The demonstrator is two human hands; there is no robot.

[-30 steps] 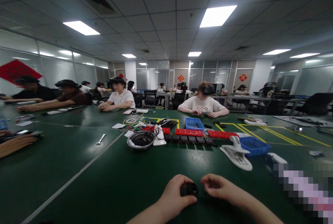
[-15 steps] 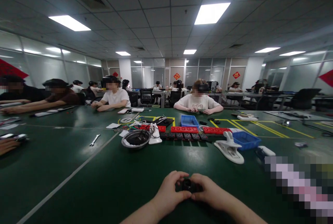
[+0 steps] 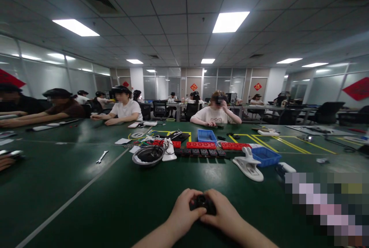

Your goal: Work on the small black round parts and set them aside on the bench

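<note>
Low at the front of the green table (image 3: 115, 198), I hold a small black part with a round, ring-like opening (image 3: 202, 200) on its top face. My left hand (image 3: 185, 208) closes on its left side, thumb in front and fingers behind. From the right, my right hand (image 3: 221, 210) grips the same part, its thumb near my left thumb. Fingers cover much of the part, so its exact kind cannot be made out.
Ahead lie a metal bowl (image 3: 148, 162) with black cables, a white stand (image 3: 169, 152), red socket strips (image 3: 201, 145), a white clip base (image 3: 248, 166) and blue trays (image 3: 265, 157). A wrench (image 3: 102, 157) lies left. A co-worker (image 3: 216, 113) sits opposite.
My hands and the black part sit slightly further left in view, with the thumbs nearer each other. The co-worker opposite has raised a hand to the head. The camera has shifted slightly.
</note>
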